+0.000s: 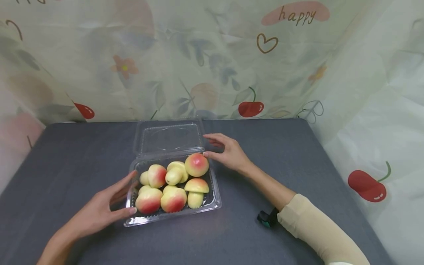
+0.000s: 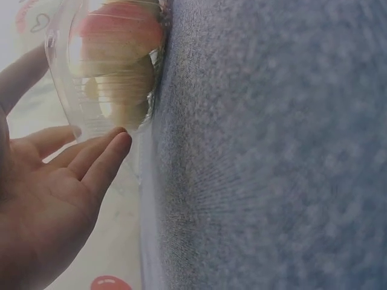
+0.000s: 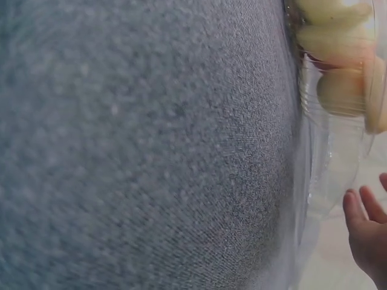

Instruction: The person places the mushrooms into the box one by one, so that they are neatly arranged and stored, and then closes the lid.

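Note:
A clear plastic clamshell box [image 1: 172,217] sits on the table with its lid [image 1: 169,138] folded back behind it. Several yellow mushroom-shaped pieces with red-blushed caps lie inside, among them an upright-looking mushroom [image 1: 196,191] at front right and a round-capped one [image 1: 197,164] at back right. My left hand [image 1: 99,209] is at the box's left side, thumb near the front corner and lightly bent fingers against the wall; its fingertips [image 2: 121,136] show by the box. My right hand [image 1: 230,152] hovers by the back right corner, fingers spread near the lid, thumb tip beside the round cap.
The dark grey table [image 1: 232,228] extends around the box. A printed curtain [image 1: 212,59] hangs behind the table and along its sides. A black strap-like device [image 1: 267,218] is at the right forearm by the beige sleeve [image 1: 314,224].

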### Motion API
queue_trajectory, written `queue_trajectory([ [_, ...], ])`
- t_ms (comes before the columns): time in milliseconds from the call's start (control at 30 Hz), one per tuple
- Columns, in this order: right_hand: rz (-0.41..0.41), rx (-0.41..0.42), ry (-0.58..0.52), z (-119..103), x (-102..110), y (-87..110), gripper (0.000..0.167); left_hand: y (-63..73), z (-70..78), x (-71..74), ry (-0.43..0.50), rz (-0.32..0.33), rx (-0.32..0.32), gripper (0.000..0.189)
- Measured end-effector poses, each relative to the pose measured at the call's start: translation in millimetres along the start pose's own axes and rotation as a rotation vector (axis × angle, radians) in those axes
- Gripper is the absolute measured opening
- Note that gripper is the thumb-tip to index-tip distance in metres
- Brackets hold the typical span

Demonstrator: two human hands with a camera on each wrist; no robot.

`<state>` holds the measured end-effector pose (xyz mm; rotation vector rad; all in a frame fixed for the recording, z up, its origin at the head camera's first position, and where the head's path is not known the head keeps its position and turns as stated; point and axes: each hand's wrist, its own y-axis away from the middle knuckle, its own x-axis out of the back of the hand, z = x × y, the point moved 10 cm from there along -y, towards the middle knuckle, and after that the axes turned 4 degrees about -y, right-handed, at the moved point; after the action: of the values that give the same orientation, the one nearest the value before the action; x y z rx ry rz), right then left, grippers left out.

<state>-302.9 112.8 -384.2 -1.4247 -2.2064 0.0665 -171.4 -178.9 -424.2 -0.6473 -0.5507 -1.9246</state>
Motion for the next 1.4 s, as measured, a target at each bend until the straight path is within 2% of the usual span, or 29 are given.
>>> queue_trajectory([
  [233,-0.019,-0.216,0.034,21,0,-2.3,0.066,-2.4,2.0,12.5,0.0,0.092,-0.039,0.081],
  [400,-0.055,-0.323,0.051,32,-3,-3.7,0.071,-7.4,-1.7,17.8,0.028,0.096,-0.015,0.079],
  [500,-0.073,-0.343,0.03,34,-6,-4.8,0.072,-10.2,-4.2,19.5,0.054,0.092,-0.007,0.077],
  [767,-0.113,-0.359,0.004,37,-11,-7.8,0.075,-19.4,-5.5,24.1,0.144,0.111,-0.043,0.07],
  [967,-0.121,-0.399,-0.008,43,-13,-7.2,0.076,-27.7,-8.5,31.2,0.138,0.185,-0.05,0.061],
  [1067,-0.132,-0.417,-0.002,45,-15,-6.6,0.076,-30.8,-11.1,32.8,0.14,0.2,-0.035,0.06],
  [1300,-0.142,-0.427,-0.046,46,-17,-7.6,0.074,-35.7,-15.0,34.5,0.207,0.162,0.022,0.071],
  [1400,-0.141,-0.422,-0.057,45,-18,-8.0,0.074,-37.5,-15.2,36.1,0.223,0.144,0.025,0.075],
])
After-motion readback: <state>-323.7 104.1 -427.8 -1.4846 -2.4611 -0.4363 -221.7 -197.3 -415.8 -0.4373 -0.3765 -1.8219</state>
